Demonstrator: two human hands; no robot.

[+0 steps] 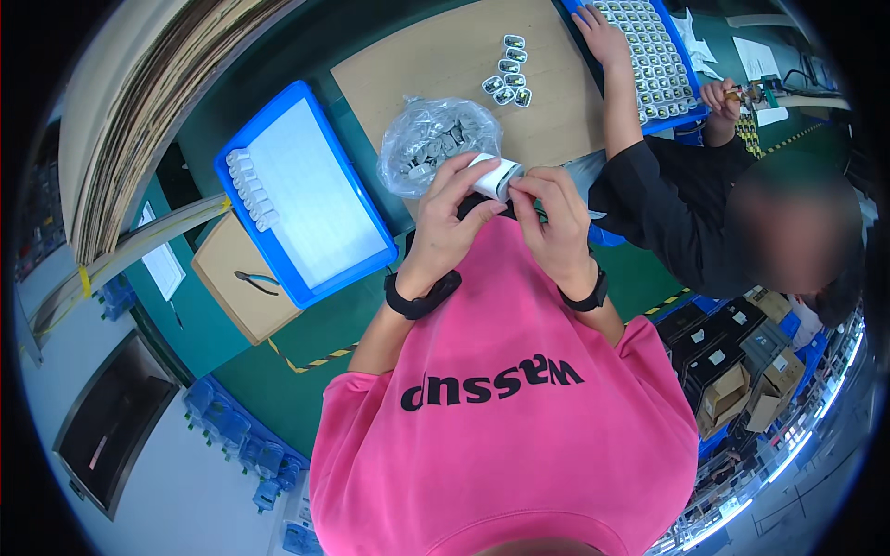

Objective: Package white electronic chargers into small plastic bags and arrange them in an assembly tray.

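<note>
My left hand (447, 221) is closed around a small white plastic housing (489, 179), its dark-edged open end turned to the right. At that end, the fingertips of my right hand (554, 221) are pinched together; whatever they hold is too small to make out. Just beyond my left hand lies a clear plastic bag (394, 153) full of small grey parts (447, 139). Farther off on the cardboard sheet (399, 65), several white-rimmed pieces (508, 82) with dark insides sit in a loose cluster.
To the left, a blue tray (348, 213) holds a row of white housings (250, 190). Pliers (256, 281) rest on a cardboard piece (227, 255) beside it. At right, a co-worker's hand (603, 37) reaches over a blue tray (681, 46) filled with white pieces.
</note>
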